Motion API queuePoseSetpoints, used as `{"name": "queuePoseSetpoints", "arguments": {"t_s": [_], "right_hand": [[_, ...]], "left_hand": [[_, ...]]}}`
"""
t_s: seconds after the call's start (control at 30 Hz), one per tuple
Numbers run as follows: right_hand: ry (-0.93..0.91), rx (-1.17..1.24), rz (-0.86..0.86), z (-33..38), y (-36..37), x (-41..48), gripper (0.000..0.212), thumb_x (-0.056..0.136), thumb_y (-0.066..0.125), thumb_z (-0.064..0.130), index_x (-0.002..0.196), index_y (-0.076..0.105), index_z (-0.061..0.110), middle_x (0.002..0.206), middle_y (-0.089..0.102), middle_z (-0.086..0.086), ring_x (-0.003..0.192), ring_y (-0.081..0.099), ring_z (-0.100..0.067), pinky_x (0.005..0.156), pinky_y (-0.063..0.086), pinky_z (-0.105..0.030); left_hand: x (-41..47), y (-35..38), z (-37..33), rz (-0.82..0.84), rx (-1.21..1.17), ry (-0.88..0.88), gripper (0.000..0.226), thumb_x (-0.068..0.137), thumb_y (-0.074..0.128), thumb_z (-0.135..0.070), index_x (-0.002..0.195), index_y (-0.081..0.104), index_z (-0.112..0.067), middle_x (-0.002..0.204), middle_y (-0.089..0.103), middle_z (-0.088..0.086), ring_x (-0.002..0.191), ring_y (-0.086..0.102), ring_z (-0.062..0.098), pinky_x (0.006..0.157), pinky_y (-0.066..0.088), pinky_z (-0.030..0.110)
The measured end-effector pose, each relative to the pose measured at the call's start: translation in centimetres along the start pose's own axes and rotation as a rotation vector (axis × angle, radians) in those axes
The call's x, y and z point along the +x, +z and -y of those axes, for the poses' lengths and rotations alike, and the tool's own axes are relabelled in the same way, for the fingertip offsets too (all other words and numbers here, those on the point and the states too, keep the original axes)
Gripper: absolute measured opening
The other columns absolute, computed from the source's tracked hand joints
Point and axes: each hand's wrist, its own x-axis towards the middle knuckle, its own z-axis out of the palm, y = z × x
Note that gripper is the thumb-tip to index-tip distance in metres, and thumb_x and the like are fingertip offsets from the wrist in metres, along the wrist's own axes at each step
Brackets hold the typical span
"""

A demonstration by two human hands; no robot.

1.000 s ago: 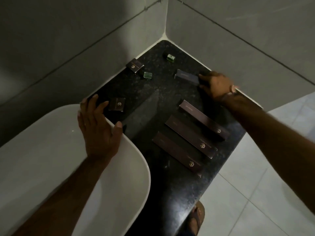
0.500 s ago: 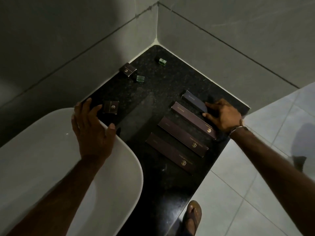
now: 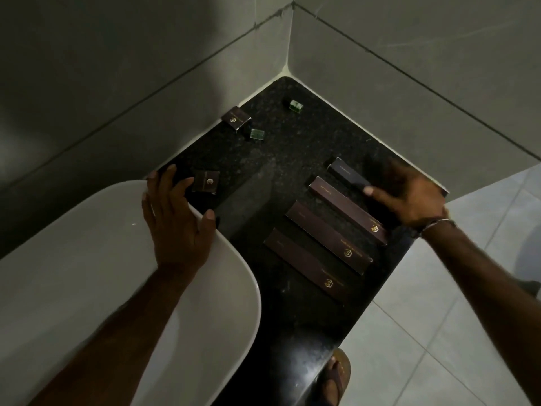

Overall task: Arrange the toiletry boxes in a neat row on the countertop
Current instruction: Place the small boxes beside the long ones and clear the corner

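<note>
Dark speckled worktop (image 3: 281, 159) set into a tiled corner, white basin (image 3: 87, 259) at its left; three long brown boxes lying flat and parallel in a slanted row toward the worktop's right edge: nearest box (image 3: 304, 263), middle box (image 3: 328, 236), far box (image 3: 347, 208), each with a small gold emblem at its lower right end, narrow gaps between them; a fourth, shorter dark box (image 3: 347, 173) just beyond the far one, roughly parallel, its right end under the right hand (image 3: 409, 197); right hand spread over that end, fingers (image 3: 377, 191) touching the shorter box, whether gripping or only pressing cannot be told, outline blurred; pale bracelet (image 3: 436, 225) at the right wrist.

Left hand (image 3: 178, 218) resting flat and wide on the basin rim, holding nothing, thumb at the rim's edge, fingertips reaching onto the worktop just beside a small square brown box (image 3: 206, 181); whether touching it cannot be told.

Second small brown box (image 3: 235, 118) against the left wall, well apart from the row; small green piece (image 3: 257, 133) just beside it; another green piece (image 3: 295, 105) nearer the corner.

Sandalled foot (image 3: 333, 376) on the pale floor tiles (image 3: 439, 332) below the worktop's front edge.
</note>
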Motion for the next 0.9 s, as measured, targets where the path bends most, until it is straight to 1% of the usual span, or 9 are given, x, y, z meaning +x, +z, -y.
{"name": "queuePoseSetpoints", "arguments": {"t_s": [0.07, 0.13, 0.2, 0.3, 0.4, 0.47, 0.6, 0.67, 0.9], "right_hand": [[-0.014, 0.168, -0.220, 1.9, -1.1, 0.1, 0.073, 0.081, 0.060, 0.068, 0.141, 0.046, 0.029, 0.124, 0.062, -0.007, 0.111, 0.060, -0.025, 0.093, 0.051, -0.048], [-0.119, 0.201, -0.319, 5.2, -1.0, 0.6, 0.060, 0.086, 0.055, 0.067, 0.134, 0.053, 0.032, 0.118, 0.066, -0.001, 0.105, 0.062, -0.019, 0.089, 0.053, -0.046], [-0.286, 0.162, -0.221, 9.7, 1.0, 1.3, 0.050, 0.090, 0.055, 0.058, 0.132, 0.055, 0.032, 0.118, 0.064, 0.001, 0.105, 0.061, -0.017, 0.088, 0.052, -0.043], [-0.513, -0.025, 0.076, 17.3, 6.2, 2.6, 0.053, 0.090, 0.057, 0.050, 0.138, 0.051, 0.029, 0.129, 0.055, -0.002, 0.117, 0.053, -0.020, 0.096, 0.048, -0.040], [-0.586, -0.155, 0.278, 23.6, 10.8, 4.0, 0.069, 0.083, 0.063, 0.055, 0.141, 0.046, 0.023, 0.138, 0.047, -0.007, 0.124, 0.046, -0.027, 0.098, 0.044, -0.038], [-0.600, -0.211, 0.284, 26.0, 12.1, 4.9, 0.072, 0.077, 0.066, 0.062, 0.136, 0.052, 0.022, 0.134, 0.048, -0.008, 0.119, 0.046, -0.029, 0.095, 0.045, -0.039], [-0.619, -0.270, 0.202, 27.3, 14.3, 4.5, 0.059, 0.077, 0.062, 0.065, 0.118, 0.065, 0.024, 0.122, 0.054, -0.006, 0.109, 0.049, -0.026, 0.083, 0.047, -0.038], [-0.609, -0.236, 0.191, 26.3, 14.3, 3.4, 0.055, 0.078, 0.062, 0.063, 0.116, 0.067, 0.023, 0.118, 0.056, -0.006, 0.106, 0.050, -0.026, 0.083, 0.048, -0.041], [-0.464, -0.280, 0.200, 20.7, 12.0, -1.1, 0.063, 0.074, 0.054, 0.075, 0.115, 0.064, 0.029, 0.115, 0.058, -0.002, 0.104, 0.048, -0.024, 0.084, 0.045, -0.041]], "left_hand": [[0.0, 0.1, 0.0, 0.001, -0.013, -0.008, 0.062, 0.093, 0.043, -0.044, 0.143, 0.045, -0.007, 0.161, 0.034, 0.017, 0.155, 0.017, 0.035, 0.121, 0.020, 0.064], [0.1, 0.2, 0.1, -0.003, -0.023, -0.012, 0.062, 0.092, 0.045, -0.043, 0.143, 0.045, -0.008, 0.161, 0.034, 0.017, 0.155, 0.017, 0.035, 0.121, 0.021, 0.065], [0.1, 0.3, 0.2, -0.011, -0.017, -0.008, 0.062, 0.093, 0.044, -0.043, 0.142, 0.045, -0.007, 0.160, 0.034, 0.017, 0.155, 0.017, 0.035, 0.120, 0.021, 0.065], [-0.2, 0.2, 0.5, -0.024, -0.002, 0.014, 0.061, 0.094, 0.042, -0.046, 0.142, 0.045, -0.008, 0.159, 0.036, 0.018, 0.154, 0.019, 0.035, 0.118, 0.025, 0.066], [-0.3, 0.3, 0.6, -0.016, 0.004, 0.001, 0.063, 0.094, 0.041, -0.048, 0.142, 0.047, -0.007, 0.160, 0.036, 0.017, 0.154, 0.019, 0.035, 0.119, 0.023, 0.065], [0.1, 0.3, -0.2, -0.015, -0.006, -0.004, 0.064, 0.094, 0.040, -0.049, 0.142, 0.048, -0.007, 0.160, 0.036, 0.016, 0.154, 0.019, 0.036, 0.120, 0.022, 0.064], [0.3, 0.4, -0.1, -0.007, -0.015, -0.014, 0.063, 0.091, 0.043, -0.047, 0.142, 0.047, -0.009, 0.160, 0.036, 0.016, 0.154, 0.019, 0.037, 0.122, 0.020, 0.062], [0.0, 0.4, 0.1, -0.007, 0.007, -0.011, 0.062, 0.091, 0.045, -0.045, 0.141, 0.047, -0.009, 0.160, 0.037, 0.016, 0.154, 0.020, 0.037, 0.121, 0.021, 0.062], [0.3, 0.2, 0.2, -0.011, 0.006, 0.009, 0.065, 0.093, 0.038, -0.052, 0.141, 0.049, -0.010, 0.159, 0.037, 0.016, 0.154, 0.020, 0.036, 0.120, 0.022, 0.061]]}}
